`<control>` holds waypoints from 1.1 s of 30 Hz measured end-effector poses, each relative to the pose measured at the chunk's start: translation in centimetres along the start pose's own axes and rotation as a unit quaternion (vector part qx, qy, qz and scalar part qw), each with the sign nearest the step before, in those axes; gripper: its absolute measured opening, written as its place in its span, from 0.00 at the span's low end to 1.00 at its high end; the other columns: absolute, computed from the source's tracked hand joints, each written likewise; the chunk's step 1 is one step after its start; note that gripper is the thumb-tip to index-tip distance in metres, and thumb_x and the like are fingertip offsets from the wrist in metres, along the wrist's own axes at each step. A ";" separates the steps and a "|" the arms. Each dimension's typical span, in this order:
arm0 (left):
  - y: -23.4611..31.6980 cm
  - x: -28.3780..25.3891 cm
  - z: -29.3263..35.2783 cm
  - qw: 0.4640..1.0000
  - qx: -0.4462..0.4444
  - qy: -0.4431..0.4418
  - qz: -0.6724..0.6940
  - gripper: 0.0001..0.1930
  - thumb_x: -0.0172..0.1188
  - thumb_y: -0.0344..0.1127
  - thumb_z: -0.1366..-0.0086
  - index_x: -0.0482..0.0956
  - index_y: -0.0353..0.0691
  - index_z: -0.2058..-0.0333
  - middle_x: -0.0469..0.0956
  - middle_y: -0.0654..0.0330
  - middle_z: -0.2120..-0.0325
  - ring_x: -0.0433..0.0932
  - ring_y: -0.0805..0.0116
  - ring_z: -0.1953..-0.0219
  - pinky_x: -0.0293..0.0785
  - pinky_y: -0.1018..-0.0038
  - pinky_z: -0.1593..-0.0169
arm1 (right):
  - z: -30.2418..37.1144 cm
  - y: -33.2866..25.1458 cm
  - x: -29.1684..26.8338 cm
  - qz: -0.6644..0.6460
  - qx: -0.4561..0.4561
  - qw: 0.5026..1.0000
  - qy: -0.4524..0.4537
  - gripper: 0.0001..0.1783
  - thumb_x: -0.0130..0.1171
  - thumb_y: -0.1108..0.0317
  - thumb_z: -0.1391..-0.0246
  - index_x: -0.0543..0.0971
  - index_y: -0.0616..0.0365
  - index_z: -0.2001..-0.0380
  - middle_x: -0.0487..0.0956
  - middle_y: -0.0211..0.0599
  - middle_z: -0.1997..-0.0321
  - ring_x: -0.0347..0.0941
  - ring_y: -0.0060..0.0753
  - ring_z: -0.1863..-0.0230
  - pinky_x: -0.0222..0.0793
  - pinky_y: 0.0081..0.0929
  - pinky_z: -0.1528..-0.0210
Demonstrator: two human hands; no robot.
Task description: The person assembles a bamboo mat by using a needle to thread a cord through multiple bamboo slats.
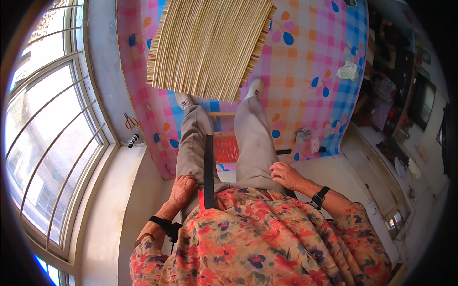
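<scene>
Left hand point(182, 190) and right hand point(286, 175): fingers curled on the trousers point(253, 138), body side of the stick mat point(207, 47); whether either grips cloth, cannot tell. Stick mat: one, over checked sheet point(305, 62); side edges ragged, far edge cut off; wide margin of sheet to its right, narrower to its left. Red lattice piece point(226, 148): between mat and body, partly hidden by black strap point(208, 167). Clutter point(384, 102): far right of mat, dark, hard to make out.
</scene>
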State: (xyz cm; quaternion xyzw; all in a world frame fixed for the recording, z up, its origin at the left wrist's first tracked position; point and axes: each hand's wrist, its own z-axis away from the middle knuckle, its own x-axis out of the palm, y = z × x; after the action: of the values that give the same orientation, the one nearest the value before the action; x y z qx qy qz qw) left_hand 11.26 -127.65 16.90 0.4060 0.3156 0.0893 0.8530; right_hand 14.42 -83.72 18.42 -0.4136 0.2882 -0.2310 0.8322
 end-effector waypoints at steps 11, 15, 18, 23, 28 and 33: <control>0.0 1.9 -1.5 0.992 -0.126 -0.011 -0.022 0.09 0.60 0.33 0.41 0.68 0.39 0.70 0.71 0.52 0.75 0.74 0.47 0.77 0.73 0.58 0.73 | 0.2 2.1 1.5 -0.152 0.393 0.906 -0.036 0.13 0.63 0.65 0.50 0.74 0.60 0.65 0.76 0.44 0.65 0.74 0.44 0.60 0.68 0.35 0.60; 0.2 1.6 -2.1 0.981 -0.191 -0.023 0.027 0.09 0.58 0.35 0.38 0.70 0.36 0.70 0.75 0.51 0.76 0.76 0.48 0.76 0.73 0.61 0.71 | -0.1 2.3 1.0 -0.103 0.329 0.937 -0.051 0.09 0.61 0.65 0.49 0.75 0.60 0.72 0.77 0.36 0.65 0.73 0.34 0.64 0.68 0.31 0.63; 0.7 -0.3 -1.7 0.947 -0.267 -0.093 0.150 0.10 0.57 0.37 0.37 0.73 0.34 0.68 0.77 0.51 0.76 0.77 0.56 0.76 0.72 0.64 0.70 | 0.0 0.9 -0.4 -0.065 0.151 0.986 0.008 0.09 0.60 0.65 0.48 0.76 0.60 0.73 0.77 0.33 0.71 0.72 0.27 0.68 0.67 0.28 0.64; 3.1 -4.7 2.5 0.794 -0.329 -0.296 0.417 0.13 0.56 0.41 0.34 0.78 0.35 0.65 0.77 0.62 0.75 0.71 0.74 0.77 0.71 0.70 0.70 | 1.4 -0.9 -4.1 -0.306 0.267 0.876 -0.260 0.07 0.58 0.67 0.47 0.76 0.60 0.71 0.75 0.28 0.76 0.68 0.21 0.71 0.65 0.24 0.65; 3.4 -5.6 3.0 0.655 -0.463 -0.337 0.493 0.13 0.54 0.42 0.32 0.78 0.37 0.67 0.74 0.70 0.77 0.70 0.81 0.77 0.69 0.78 0.74 | 0.8 -0.7 -3.4 -0.274 0.292 0.810 -0.429 0.08 0.56 0.67 0.46 0.75 0.61 0.70 0.72 0.30 0.78 0.64 0.24 0.73 0.63 0.27 0.67; -0.9 -6.8 -2.5 0.834 -0.443 -0.114 0.309 0.07 0.59 0.31 0.36 0.73 0.35 0.72 0.74 0.61 0.82 0.74 0.72 0.80 0.70 0.74 0.74 | -3.6 2.5 -6.3 -0.146 0.299 0.897 -0.291 0.08 0.57 0.66 0.48 0.77 0.57 0.66 0.76 0.38 0.73 0.72 0.36 0.71 0.69 0.34 0.67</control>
State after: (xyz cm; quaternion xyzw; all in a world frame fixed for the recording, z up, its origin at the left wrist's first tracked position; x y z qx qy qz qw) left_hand 4.27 -129.47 18.22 0.0686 0.0015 0.4314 0.8996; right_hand 7.79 -80.45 16.41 -0.2316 -0.1132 -0.2943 0.9203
